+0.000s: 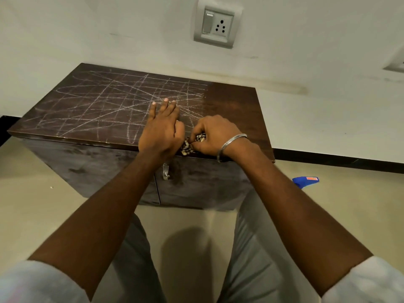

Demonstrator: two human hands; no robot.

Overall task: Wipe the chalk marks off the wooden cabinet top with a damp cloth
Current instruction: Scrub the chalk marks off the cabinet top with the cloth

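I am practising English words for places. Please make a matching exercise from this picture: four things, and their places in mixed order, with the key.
Things:
1. cloth
2. chalk marks
3. socket
4. bangle

Places:
a. on the wall
b. round the right wrist
c. drawn across the cabinet top
d. gripped by the right hand

Pairs: 1-d, 2-c, 3-a, 4-b

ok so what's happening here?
A person stands at a low cabinet, both hands at the front edge of the cabinet top. The right hand grips a bunched patterned cloth. The left hand lies right beside it, fingers straight on the wood. Chalk marks criss-cross most of the top, and only the strip at its right end looks clean, so most of the wiping is left to do.
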